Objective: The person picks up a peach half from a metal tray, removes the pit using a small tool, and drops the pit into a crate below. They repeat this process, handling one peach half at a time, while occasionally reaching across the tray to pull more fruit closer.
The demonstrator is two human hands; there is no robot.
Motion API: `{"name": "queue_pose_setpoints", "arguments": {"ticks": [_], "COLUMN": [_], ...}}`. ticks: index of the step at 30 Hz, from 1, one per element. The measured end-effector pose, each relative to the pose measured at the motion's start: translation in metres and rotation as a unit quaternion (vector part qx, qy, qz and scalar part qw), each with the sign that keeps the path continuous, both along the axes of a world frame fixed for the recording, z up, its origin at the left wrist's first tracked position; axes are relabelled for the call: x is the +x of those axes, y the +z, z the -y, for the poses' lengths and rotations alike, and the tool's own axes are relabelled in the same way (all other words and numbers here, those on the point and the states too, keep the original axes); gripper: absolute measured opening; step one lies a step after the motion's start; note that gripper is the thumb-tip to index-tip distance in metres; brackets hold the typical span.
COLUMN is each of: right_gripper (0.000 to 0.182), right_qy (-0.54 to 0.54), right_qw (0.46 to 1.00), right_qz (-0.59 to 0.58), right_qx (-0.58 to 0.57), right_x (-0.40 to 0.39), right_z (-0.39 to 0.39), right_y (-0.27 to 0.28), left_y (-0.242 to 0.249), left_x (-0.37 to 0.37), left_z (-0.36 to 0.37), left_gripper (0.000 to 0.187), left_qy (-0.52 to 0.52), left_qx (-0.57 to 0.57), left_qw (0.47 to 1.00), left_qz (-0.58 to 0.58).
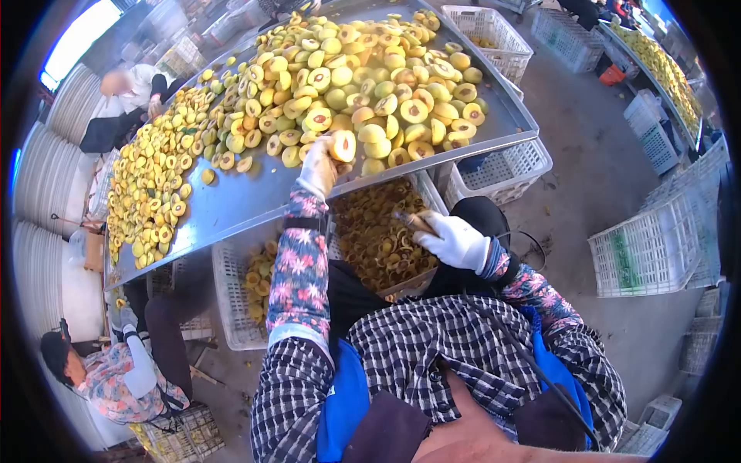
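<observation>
My left hand (318,168), in a white glove, reaches up to the edge of a long metal table (231,202) and holds a halved yellow peach (343,145), cut face showing. My right hand (454,241), also gloved, is lower and grips a small knife (413,222) over a white plastic crate (231,266) that holds peach pits and scraps (378,231). Many halved and whole yellow peaches (363,77) cover the table.
A seated person (116,370) works at the lower left and another person (131,96) sits at the table's far side. Stacked white crates (656,247) stand on the concrete floor to the right. A second fruit-laden table (660,65) runs along the far right.
</observation>
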State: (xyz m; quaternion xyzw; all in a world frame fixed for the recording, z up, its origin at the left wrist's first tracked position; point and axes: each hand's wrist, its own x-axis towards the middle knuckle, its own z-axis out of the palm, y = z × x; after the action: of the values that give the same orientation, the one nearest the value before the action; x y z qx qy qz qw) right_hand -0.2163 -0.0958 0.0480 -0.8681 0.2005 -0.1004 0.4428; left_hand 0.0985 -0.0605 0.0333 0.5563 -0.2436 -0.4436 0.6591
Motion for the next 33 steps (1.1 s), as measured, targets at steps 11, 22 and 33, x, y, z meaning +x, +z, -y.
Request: {"name": "queue_pose_setpoints", "arguments": {"ticks": [11, 22, 33], "right_gripper": [0.036, 0.031, 0.03], "right_qy": [-0.095, -0.07, 0.023], "right_qw": [0.955, 0.967, 0.988], "right_qz": [0.233, 0.12, 0.112], "right_qx": [-0.156, -0.214, -0.102], "right_x": [0.065, 0.055, 0.052], "right_z": [-0.008, -0.01, 0.003], "right_y": [0.018, 0.022, -0.001], "left_y": [0.038, 0.031, 0.01], "left_x": [-0.112, -0.146, -0.135], "left_z": [-0.048, -0.034, -0.034], "left_gripper": [0.052, 0.037, 0.043], "left_qy": [0.033, 0.213, 0.171], "left_qx": [-0.15, -0.207, -0.192], "left_qw": [0.98, 0.951, 0.965], "left_qz": [-0.123, 0.09, -0.042]}}
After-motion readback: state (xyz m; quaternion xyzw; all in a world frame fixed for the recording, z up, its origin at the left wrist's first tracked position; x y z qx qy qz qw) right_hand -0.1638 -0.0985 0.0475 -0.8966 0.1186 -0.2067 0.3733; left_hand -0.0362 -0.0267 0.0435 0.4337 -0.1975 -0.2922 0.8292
